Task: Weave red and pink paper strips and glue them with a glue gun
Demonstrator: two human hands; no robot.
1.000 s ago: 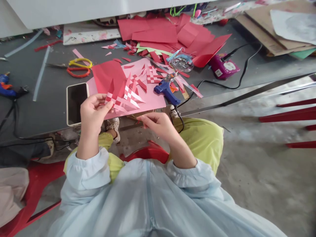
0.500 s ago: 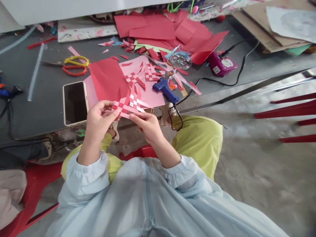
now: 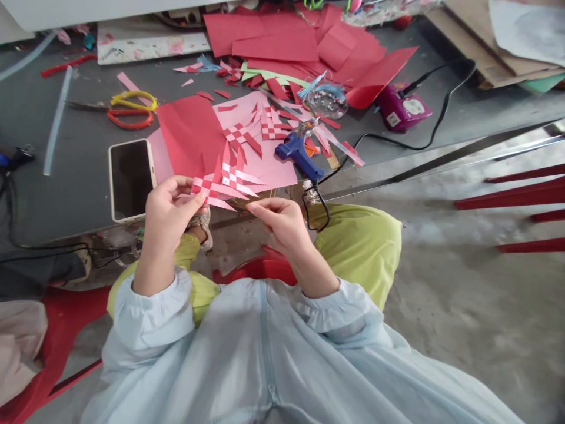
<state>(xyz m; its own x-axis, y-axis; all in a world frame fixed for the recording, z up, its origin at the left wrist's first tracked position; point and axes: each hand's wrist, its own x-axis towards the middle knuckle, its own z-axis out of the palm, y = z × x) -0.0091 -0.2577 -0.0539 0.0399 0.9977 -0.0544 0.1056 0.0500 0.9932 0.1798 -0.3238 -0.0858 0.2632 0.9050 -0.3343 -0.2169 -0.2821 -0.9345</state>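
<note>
My left hand (image 3: pixel 170 212) pinches the left end of a woven paper piece (image 3: pixel 225 179) of red and pink strips with pointed tips, held just in front of the table's near edge. My right hand (image 3: pixel 278 221) is a little to the right of it, fingers curled in a pinch near the piece's lower right tip; I cannot make out whether anything is between them. Behind the piece lie a pink sheet (image 3: pixel 273 165) and a red sheet (image 3: pixel 192 132) on the grey table (image 3: pixel 79 182).
A phone (image 3: pixel 131 176) lies left of the sheets. A blue glue gun (image 3: pixel 300 156) with a black cord rests to the right. Scissors (image 3: pixel 128 109), more woven pieces (image 3: pixel 242 135), red paper stacks (image 3: pixel 304 44), a purple device (image 3: pixel 404 109) and cardboard (image 3: pixel 489 47) sit farther back.
My right hand touched the woven piece half a second ago and has drawn back slightly to the right. The left hand keeps its pinch on the piece.
</note>
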